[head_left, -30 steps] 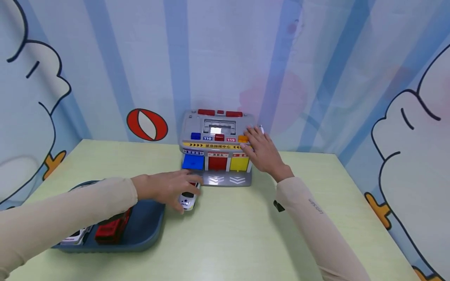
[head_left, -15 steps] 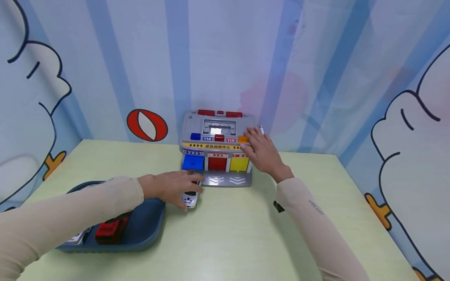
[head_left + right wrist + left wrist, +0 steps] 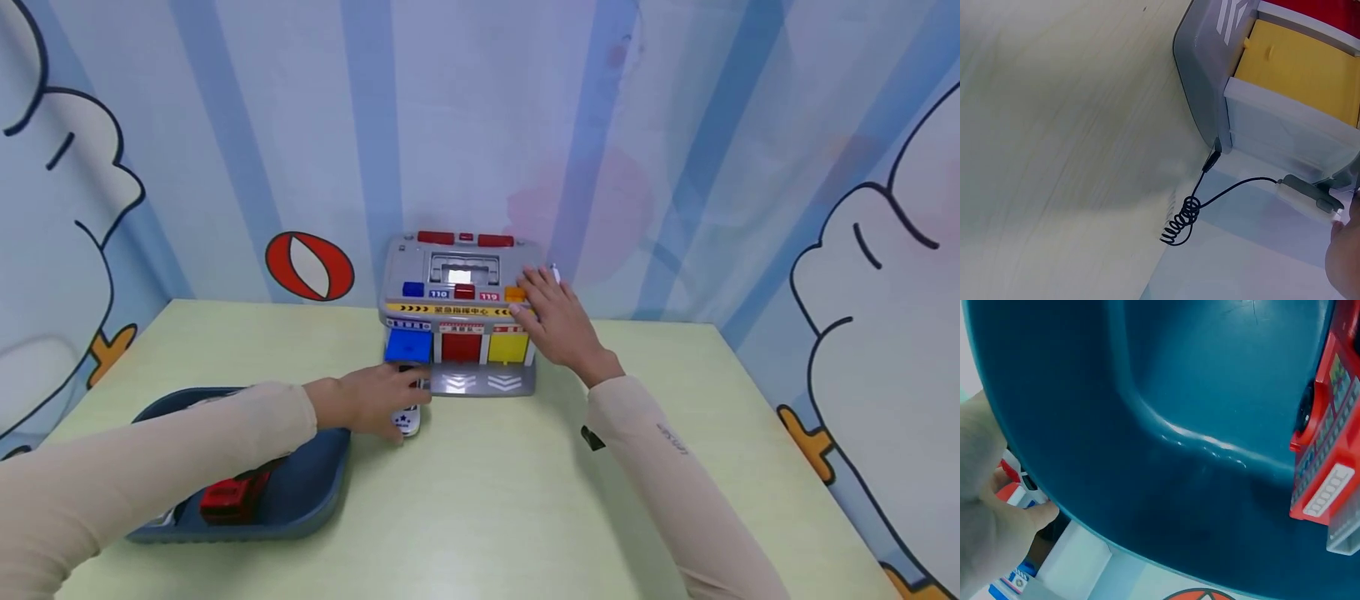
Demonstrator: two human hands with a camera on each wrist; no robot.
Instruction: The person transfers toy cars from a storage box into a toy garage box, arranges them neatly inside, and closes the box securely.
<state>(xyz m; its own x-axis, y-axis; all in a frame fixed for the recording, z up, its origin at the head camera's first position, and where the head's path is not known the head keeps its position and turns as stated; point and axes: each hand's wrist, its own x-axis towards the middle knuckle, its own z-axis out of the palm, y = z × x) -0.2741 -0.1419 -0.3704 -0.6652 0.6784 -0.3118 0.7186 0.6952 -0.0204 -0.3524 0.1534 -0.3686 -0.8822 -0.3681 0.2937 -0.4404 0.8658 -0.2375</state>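
In the head view my left hand (image 3: 367, 400) holds a small white toy car (image 3: 406, 422) from above, thumb on the near side. The car's far end sits at the raised blue door (image 3: 408, 345) of a grey toy garage (image 3: 405, 268). In the left wrist view, fingers and thumb are around the white car (image 3: 1027, 487), which is partly hidden. My right hand (image 3: 558, 327) lies with fairly straight fingers on the garage's top right corner, beside the orange button (image 3: 515, 294). The red door (image 3: 461, 347) and yellow door (image 3: 508, 347) are down.
A dark blue bin (image 3: 326, 500) stands at the left under my forearm, holding a red toy truck (image 3: 228, 500) and a partly hidden white toy. A coiled black cord (image 3: 1188, 212) runs from the garage's side to a white handset (image 3: 1310, 200). A striped curtain (image 3: 465, 125) backs the table.
My left hand has moved the white car a little forward, to the blue door's bay. The right hand has stayed on the garage corner.
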